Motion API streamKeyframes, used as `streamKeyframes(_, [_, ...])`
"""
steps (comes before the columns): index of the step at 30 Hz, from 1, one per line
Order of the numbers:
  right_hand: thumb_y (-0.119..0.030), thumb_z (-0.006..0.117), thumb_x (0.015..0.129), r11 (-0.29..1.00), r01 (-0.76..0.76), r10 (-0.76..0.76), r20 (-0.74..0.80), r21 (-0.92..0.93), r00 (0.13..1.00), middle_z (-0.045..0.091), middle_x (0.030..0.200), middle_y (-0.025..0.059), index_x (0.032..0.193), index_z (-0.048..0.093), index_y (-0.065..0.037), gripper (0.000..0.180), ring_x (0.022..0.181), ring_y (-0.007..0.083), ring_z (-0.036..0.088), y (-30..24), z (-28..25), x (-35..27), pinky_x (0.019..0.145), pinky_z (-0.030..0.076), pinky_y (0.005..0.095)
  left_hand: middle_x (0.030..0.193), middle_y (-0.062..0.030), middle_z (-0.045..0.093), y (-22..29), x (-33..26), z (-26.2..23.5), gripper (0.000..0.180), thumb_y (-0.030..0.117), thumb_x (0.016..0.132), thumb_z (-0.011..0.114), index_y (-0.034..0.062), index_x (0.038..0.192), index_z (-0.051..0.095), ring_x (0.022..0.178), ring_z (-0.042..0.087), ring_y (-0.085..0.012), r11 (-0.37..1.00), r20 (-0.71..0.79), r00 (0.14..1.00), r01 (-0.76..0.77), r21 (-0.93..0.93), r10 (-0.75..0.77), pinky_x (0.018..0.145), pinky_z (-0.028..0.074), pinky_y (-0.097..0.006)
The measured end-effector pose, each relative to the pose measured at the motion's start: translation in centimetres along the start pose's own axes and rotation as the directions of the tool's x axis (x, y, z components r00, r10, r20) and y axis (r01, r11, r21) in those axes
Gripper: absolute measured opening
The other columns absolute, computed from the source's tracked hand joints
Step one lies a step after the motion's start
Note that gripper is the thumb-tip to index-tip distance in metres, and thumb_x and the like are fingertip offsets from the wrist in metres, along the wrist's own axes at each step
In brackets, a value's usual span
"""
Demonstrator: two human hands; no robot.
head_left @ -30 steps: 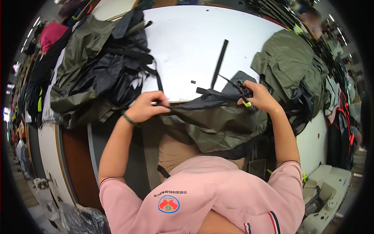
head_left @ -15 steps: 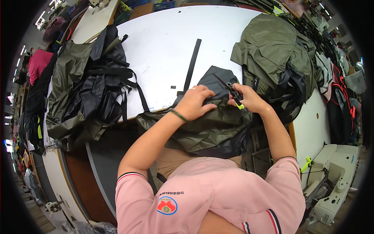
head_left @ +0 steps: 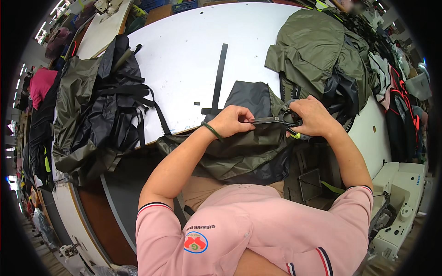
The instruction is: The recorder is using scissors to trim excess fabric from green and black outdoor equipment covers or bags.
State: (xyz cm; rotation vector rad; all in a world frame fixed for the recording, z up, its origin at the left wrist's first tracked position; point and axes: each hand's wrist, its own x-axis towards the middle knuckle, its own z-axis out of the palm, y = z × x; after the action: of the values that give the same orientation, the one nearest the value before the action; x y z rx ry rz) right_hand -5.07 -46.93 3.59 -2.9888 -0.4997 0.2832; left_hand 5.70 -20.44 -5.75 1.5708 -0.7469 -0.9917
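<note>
My right hand (head_left: 314, 116) is closed round the handles of a pair of scissors (head_left: 268, 120), dark-handled with a yellow-green bit. Their blades point left along the upper edge of the olive fabric piece (head_left: 239, 154). At the blade tips, my left hand (head_left: 231, 121) pinches that fabric between thumb and fingers. The fabric hangs over the table's near edge toward my lap, with a dark grey panel (head_left: 248, 97) lying flat behind it. Beyond my left hand, a black strap (head_left: 220, 76) lies on the table, joined to a short crosswise piece. Whether the blades are closed on anything I cannot tell.
On the left, an olive and black bag piece with straps (head_left: 106, 106) drapes over the white table (head_left: 179, 50). Another olive bag piece (head_left: 313, 43) is heaped at the right. A white sewing machine (head_left: 400, 202) stands low at the right.
The scissors have swung from pointing up and left to lying nearly level, their tips now at my left hand. My left fingers have closed on the fabric. My right elbow has moved outward.
</note>
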Motion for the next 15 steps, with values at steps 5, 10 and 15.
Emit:
streamKeyframes(5, [-0.054,0.08,0.065,1.0,0.01,-0.01,0.003,-0.024,1.0,0.06,0.078,0.0102,0.082,0.054,-0.006,0.058,0.083,0.0301,0.062,-0.14,-0.35,0.31,0.075,0.04,0.0386,0.076,0.0011,0.061,0.05,-0.38,0.19,0.017,0.01,0.081,0.076,-0.0004,0.09,0.066,0.07,0.053,-0.0067,1.0,-0.017,1.0,-0.025,0.007,0.025,0.065,0.045,-0.024])
streamKeyframes(10, [-0.052,0.081,0.064,0.998,0.016,-0.016,-0.007,-0.061,1.0,0.061,0.078,0.0099,0.081,0.055,-0.006,0.056,0.082,0.0297,0.062,-0.03,-0.2,0.26,0.075,0.041,0.0382,0.075,0.0002,0.061,-0.09,-0.59,0.47,0.018,0.012,0.082,0.075,-0.0008,0.09,0.067,0.07,0.053,-0.0071,0.997,-0.046,0.998,-0.027,0.077,0.03,0.065,0.045,-0.024])
streamKeyframes(15, [-0.049,0.082,0.064,0.998,0.008,-0.009,-0.015,-0.063,1.0,0.062,0.075,0.0104,0.08,0.056,-0.006,0.053,0.08,0.0311,0.063,0.03,-0.01,0.34,0.074,0.043,0.0394,0.076,-0.0005,0.062,-0.17,-0.81,0.35,0.018,0.013,0.082,0.075,-0.001,0.09,0.067,0.07,0.054,-0.0078,0.996,-0.054,0.998,-0.017,0.082,0.022,0.066,0.046,-0.024])
